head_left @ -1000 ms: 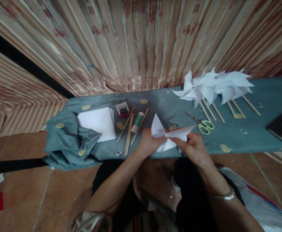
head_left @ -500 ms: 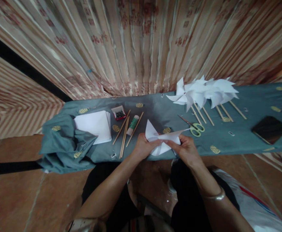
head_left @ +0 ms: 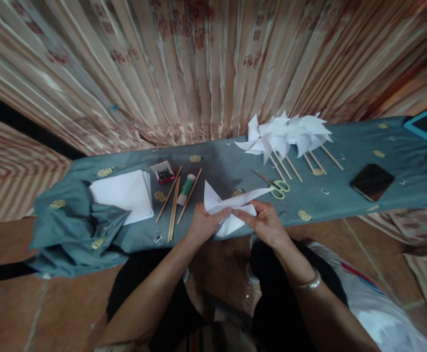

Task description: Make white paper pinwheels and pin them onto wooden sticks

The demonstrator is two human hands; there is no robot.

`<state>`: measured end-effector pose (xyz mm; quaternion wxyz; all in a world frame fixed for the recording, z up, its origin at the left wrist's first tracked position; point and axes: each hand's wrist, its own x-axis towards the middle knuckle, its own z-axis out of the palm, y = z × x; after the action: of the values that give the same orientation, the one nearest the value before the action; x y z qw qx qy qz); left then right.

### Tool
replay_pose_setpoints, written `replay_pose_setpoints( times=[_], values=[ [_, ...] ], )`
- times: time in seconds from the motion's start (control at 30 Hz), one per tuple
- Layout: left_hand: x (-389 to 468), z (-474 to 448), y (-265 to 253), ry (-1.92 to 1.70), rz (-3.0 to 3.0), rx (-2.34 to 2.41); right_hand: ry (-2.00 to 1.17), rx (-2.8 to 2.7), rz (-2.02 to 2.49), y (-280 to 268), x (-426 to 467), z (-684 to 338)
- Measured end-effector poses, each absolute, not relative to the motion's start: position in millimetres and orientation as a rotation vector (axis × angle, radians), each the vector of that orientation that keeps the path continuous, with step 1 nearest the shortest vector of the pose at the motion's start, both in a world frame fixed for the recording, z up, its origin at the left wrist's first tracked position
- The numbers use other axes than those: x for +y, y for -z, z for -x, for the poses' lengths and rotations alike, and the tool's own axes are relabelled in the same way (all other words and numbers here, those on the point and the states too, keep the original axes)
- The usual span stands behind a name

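Paper (head_left: 233,202) sits between the two hands, at the near edge of the cloth (head_left: 213,171). Left hand (head_left: 203,224) pinches it from one side, thumb on top; right hand (head_left: 267,224) pinches from the other. Thumb tips meet, or nearly so, over the middle. Fingers beneath mostly hidden.

Handling, my judgement: very light, fairly stiff for a sheet, springy at the bends. Likely to unfurl if a thumb lifts, easily creased or torn. Best hold is the middle, where the thumbs press; pointed ends look too floppy to grip. Little slip expected on bare skin.

Look: plain white, matt, bent into several flaps. One point stands up by the left hand; a long, thin one reaches out over the right. A broader flap hangs below the thumbs. Any cuts too small to tell.

Around: glue (head_left: 186,189) and loose sticks (head_left: 174,215) just left of the left hand, stack (head_left: 123,195) farther left. Scissors (head_left: 280,188) just beyond the right hand; pinwheels (head_left: 288,134) farther out.
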<state>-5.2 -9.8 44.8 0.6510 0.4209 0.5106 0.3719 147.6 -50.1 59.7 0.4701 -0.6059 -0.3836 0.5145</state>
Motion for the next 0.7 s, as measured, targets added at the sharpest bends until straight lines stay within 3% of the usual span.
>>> replay_pose_setpoints(
  times=[0.3,0.47,0.57,0.7],
  values=[
    [-8.7,8.8,-44.0,-0.789,-1.029,1.026,-1.212,-0.915,1.483,-62.5,-53.1,-150.8],
    [13.4,24.2,-33.6,-0.988,-1.076,0.944,-1.122,-0.877,1.504,-61.2,-54.7,-161.7],
    [32.5,39.6,-24.3,-0.951,-1.623,1.268,-1.120,-0.851,1.498,-60.7,-55.6,-167.4],
    [47.0,52.1,-12.9,-0.597,-2.426,1.491,-1.143,-0.838,1.475,-61.2,-56.7,-169.8]
  ],
)
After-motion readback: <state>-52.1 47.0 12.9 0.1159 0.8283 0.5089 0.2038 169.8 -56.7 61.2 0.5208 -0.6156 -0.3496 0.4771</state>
